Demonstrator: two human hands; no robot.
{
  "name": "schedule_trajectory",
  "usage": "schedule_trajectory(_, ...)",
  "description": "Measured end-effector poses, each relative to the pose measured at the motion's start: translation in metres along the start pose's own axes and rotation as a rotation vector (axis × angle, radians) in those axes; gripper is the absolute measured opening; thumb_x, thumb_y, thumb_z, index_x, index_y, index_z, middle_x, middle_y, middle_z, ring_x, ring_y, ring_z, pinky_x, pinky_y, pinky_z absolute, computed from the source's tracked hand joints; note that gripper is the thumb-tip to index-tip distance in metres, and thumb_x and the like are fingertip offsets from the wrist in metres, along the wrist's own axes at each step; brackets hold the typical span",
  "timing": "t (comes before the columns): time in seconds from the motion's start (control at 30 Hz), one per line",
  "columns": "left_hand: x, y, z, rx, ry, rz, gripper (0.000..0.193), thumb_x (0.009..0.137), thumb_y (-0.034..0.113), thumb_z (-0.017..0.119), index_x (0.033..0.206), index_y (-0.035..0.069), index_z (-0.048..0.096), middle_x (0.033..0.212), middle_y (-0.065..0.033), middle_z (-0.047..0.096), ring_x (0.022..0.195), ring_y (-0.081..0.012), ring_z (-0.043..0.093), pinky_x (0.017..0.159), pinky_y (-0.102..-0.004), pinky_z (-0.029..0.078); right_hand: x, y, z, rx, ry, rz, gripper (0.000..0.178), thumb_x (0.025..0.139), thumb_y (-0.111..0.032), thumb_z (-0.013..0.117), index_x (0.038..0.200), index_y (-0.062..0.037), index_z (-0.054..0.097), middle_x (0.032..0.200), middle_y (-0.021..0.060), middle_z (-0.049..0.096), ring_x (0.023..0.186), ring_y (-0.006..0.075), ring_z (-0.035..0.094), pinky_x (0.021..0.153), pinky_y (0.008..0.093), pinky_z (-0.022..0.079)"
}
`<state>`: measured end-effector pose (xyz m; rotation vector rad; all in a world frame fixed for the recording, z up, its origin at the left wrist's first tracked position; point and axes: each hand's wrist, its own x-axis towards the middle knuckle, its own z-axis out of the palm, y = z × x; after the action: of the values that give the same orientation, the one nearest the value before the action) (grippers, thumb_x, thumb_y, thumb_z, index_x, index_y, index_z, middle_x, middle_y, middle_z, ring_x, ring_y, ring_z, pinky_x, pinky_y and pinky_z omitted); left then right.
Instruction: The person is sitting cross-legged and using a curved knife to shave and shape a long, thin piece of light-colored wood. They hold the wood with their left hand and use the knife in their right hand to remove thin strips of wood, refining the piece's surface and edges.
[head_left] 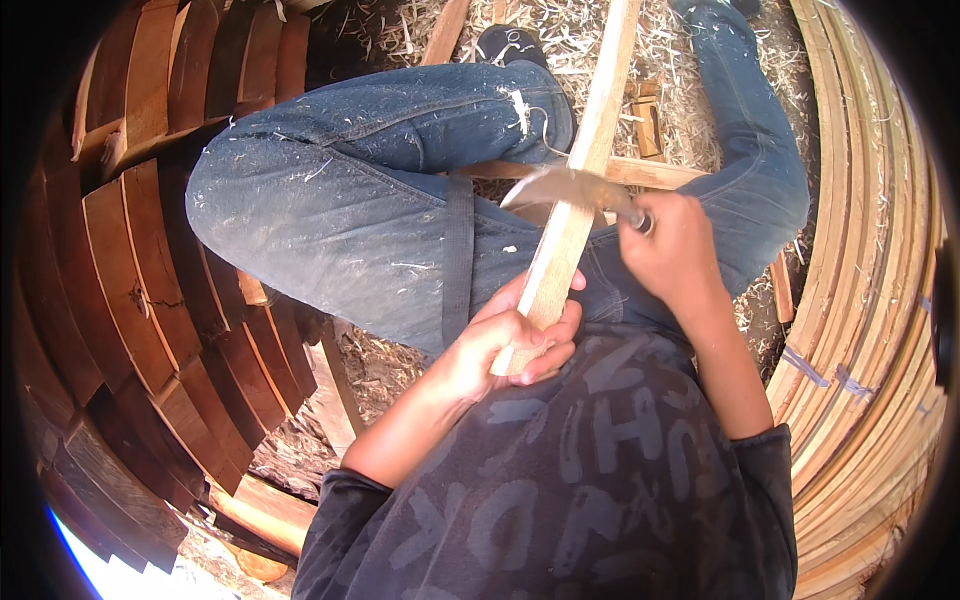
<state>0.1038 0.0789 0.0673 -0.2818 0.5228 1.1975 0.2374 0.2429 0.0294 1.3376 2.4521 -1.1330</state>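
Lower centre: dark grey sweatshirt (590,490) with paler grey block lettering, soft and matte, sleeves pushed up. Just above, left hand (515,345) wrapped round the near end of a pale wooden slat (575,200), fingers (550,335) curled tight on the smooth, straight-grained wood. Slat long, flat and narrow, running from centre frame up to the top edge, leaning slightly right. Right of centre, right hand (680,250) closed on the handle of a curved metal blade (565,185), dull grey and worn, lying across the slat and touching it. Behind, blue denim jeans (350,190), rough weave dusted with pale shavings, a dark strap across the thigh. Left side: stacked reddish-brown curved boards (150,260), overlapping like scales. Right edge: bundle of thin pale bent strips (870,300), nested in arcs, tied with bluish bands. Top centre: floor (560,35) littered with straw-coloured curls, a black shoe (505,42) among them.
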Motion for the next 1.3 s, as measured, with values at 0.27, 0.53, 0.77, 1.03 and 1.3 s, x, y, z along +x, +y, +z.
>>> schedule_trajectory(0.27, -0.002, 0.000, 0.005, 0.190, 0.063, -0.012, 0.059, 0.068, 0.009, 0.045, 0.126, 0.005, 0.036, 0.077, -0.0055, 0.039, 0.050, -0.0103, 0.038, 0.044, -0.0241, 0.030, 0.064, 0.029, -0.016, -0.143, 0.092, 0.129, 0.029, 0.072, -0.023, 0.065, 0.079, 0.0049, 0.067, 0.073, 0.0273, 0.064, 0.075, 0.0418, 0.065, 0.071, 0.0469, 0.052)
schedule_trajectory(0.53, -0.003, 0.008, -0.015, -0.059, 0.107, -0.036, 0.061, 0.067, 0.013, 0.049, 0.125, 0.001, 0.036, 0.074, -0.0042, 0.037, 0.048, -0.0093, 0.037, 0.043, -0.0244, 0.030, 0.065, 0.022, 0.009, -0.029, -0.025, 0.182, 0.028, 0.073, -0.022, 0.060, 0.077, 0.0054, 0.066, 0.073, 0.0284, 0.063, 0.074, 0.0426, 0.064, 0.071, 0.0479, 0.051)
schedule_trajectory(0.77, -0.004, 0.006, -0.010, 0.051, 0.140, -0.035, 0.062, 0.066, 0.013, 0.049, 0.125, 0.002, 0.036, 0.074, -0.0045, 0.037, 0.048, -0.0096, 0.038, 0.043, -0.0244, 0.031, 0.090, 0.029, -0.008, -0.302, 0.072, 0.059, 0.033, 0.075, -0.027, 0.061, 0.081, 0.0051, 0.068, 0.078, 0.0269, 0.065, 0.078, 0.0413, 0.065, 0.074, 0.0462, 0.052)
schedule_trajectory(1.03, -0.002, 0.008, -0.023, -0.079, 0.062, -0.022, 0.063, 0.064, 0.012, 0.051, 0.124, 0.000, 0.036, 0.072, -0.0051, 0.038, 0.047, -0.0103, 0.039, 0.041, -0.0245, 0.033, 0.081, 0.033, -0.019, -0.149, -0.029, 0.141, 0.032, 0.077, -0.023, 0.059, 0.084, 0.0068, 0.067, 0.077, 0.0284, 0.064, 0.078, 0.0416, 0.065, 0.073, 0.0454, 0.051)
schedule_trajectory(1.3, 0.000, 0.011, -0.011, -0.011, 0.118, -0.026, 0.064, 0.062, 0.014, 0.052, 0.123, -0.002, 0.038, 0.071, -0.0055, 0.038, 0.045, -0.0103, 0.038, 0.037, -0.0225, 0.030, -0.013, -0.019, 0.001, 0.058, -0.244, -0.057, 0.022, 0.071, -0.019, 0.066, 0.065, 0.0022, 0.063, 0.061, 0.0227, 0.057, 0.063, 0.0410, 0.059, 0.057, 0.0450, 0.047)
